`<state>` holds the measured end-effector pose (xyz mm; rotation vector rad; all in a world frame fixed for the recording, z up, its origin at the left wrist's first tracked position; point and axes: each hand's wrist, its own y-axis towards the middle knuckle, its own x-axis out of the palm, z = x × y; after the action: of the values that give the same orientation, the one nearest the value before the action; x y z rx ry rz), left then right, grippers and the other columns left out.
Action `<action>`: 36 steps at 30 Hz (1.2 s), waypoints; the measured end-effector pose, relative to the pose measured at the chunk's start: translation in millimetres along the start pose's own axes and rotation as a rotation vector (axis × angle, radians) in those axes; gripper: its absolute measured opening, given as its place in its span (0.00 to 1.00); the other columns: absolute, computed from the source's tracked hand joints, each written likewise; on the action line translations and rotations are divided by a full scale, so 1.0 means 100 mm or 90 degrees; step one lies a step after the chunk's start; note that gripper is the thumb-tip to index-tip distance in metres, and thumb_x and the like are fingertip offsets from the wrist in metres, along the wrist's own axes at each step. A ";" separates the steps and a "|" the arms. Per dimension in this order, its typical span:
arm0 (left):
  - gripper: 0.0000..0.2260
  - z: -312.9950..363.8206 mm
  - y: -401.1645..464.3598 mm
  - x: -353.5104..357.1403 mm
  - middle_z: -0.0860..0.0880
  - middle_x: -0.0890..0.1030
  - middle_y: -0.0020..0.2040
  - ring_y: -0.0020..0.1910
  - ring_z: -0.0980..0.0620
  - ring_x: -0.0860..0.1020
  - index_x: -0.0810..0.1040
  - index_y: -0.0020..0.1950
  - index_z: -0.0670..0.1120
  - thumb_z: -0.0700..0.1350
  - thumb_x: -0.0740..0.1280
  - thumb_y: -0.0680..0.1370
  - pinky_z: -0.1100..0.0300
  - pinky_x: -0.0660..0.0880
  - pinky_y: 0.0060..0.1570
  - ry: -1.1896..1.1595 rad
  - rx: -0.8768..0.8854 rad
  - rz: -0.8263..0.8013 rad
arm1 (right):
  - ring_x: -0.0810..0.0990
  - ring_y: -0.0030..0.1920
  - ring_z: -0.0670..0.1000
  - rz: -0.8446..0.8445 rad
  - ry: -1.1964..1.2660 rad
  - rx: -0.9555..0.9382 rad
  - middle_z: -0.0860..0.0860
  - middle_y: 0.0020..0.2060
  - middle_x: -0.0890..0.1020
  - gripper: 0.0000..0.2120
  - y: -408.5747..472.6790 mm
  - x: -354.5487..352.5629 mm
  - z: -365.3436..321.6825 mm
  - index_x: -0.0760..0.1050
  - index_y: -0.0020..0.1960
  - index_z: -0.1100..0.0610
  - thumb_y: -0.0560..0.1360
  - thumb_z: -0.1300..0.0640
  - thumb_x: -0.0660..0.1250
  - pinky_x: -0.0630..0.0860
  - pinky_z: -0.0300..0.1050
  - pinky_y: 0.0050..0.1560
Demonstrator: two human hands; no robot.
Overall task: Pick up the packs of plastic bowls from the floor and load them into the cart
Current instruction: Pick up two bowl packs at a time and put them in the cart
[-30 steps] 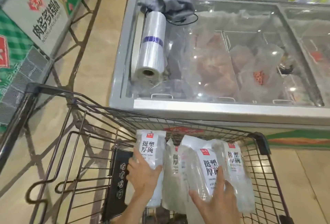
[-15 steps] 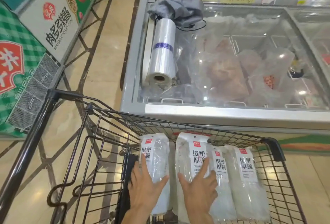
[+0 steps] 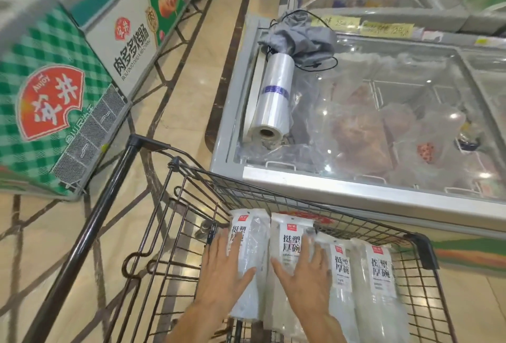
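Observation:
Several clear packs of plastic bowls with white labels lie side by side in the wire cart. My left hand rests flat, fingers spread, on the leftmost pack. My right hand lies flat on the second pack. Two more packs, the third pack and the rightmost pack, lie untouched to the right. Neither hand curls around a pack. The packs' lower ends are cut off by the frame's bottom edge.
A glass-topped chest freezer stands right against the cart's far side, with a roll of plastic bags and a grey cloth bag on it. The cart's dark handle bar runs at left. A green checked freezer borders the tiled aisle.
The packs went from leaning and bunched in my hands to lying flat in a row. Both hands loosened from gripping to resting flat on top. My view shifted toward the left aisle.

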<state>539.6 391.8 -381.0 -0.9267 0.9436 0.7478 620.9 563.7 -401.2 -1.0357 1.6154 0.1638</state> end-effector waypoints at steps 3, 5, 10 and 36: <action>0.38 0.08 -0.10 -0.55 0.47 0.43 0.84 0.82 0.47 0.42 0.43 0.84 0.54 0.65 0.59 0.81 0.50 0.40 0.78 0.003 0.031 0.039 | 0.52 0.81 0.57 0.000 -0.036 -0.153 0.53 0.81 0.54 0.44 -0.09 -0.49 -0.17 0.47 0.82 0.46 0.75 0.25 0.54 0.56 0.58 0.78; 0.37 0.11 -0.18 -0.95 0.47 0.44 0.84 0.82 0.46 0.42 0.44 0.84 0.54 0.65 0.58 0.81 0.49 0.39 0.78 0.012 0.041 0.079 | 0.61 0.77 0.55 0.027 -0.096 -0.258 0.52 0.76 0.66 0.38 -0.14 -0.85 -0.39 0.56 0.80 0.47 0.76 0.27 0.54 0.64 0.56 0.75; 0.36 -0.05 -0.52 -2.04 0.47 0.48 0.84 0.83 0.48 0.45 0.48 0.84 0.53 0.64 0.59 0.81 0.47 0.45 0.81 0.022 0.066 0.190 | 0.71 0.70 0.53 0.082 -0.169 -0.441 0.49 0.68 0.75 0.33 -0.46 -1.69 -1.29 0.65 0.76 0.47 0.77 0.30 0.57 0.68 0.54 0.69; 0.37 -4.12 -0.51 -5.05 0.49 0.49 0.84 0.82 0.47 0.46 0.48 0.83 0.56 0.69 0.56 0.80 0.42 0.47 0.80 0.052 0.074 0.275 | 0.66 0.75 0.51 0.196 -0.172 -0.528 0.48 0.75 0.69 0.35 -1.57 -1.60 -6.08 0.59 0.80 0.46 0.78 0.31 0.59 0.62 0.53 0.75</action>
<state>240.2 -66.4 -23.4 -0.6610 1.2661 1.0120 281.6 188.4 3.8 -1.2873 1.4559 1.2077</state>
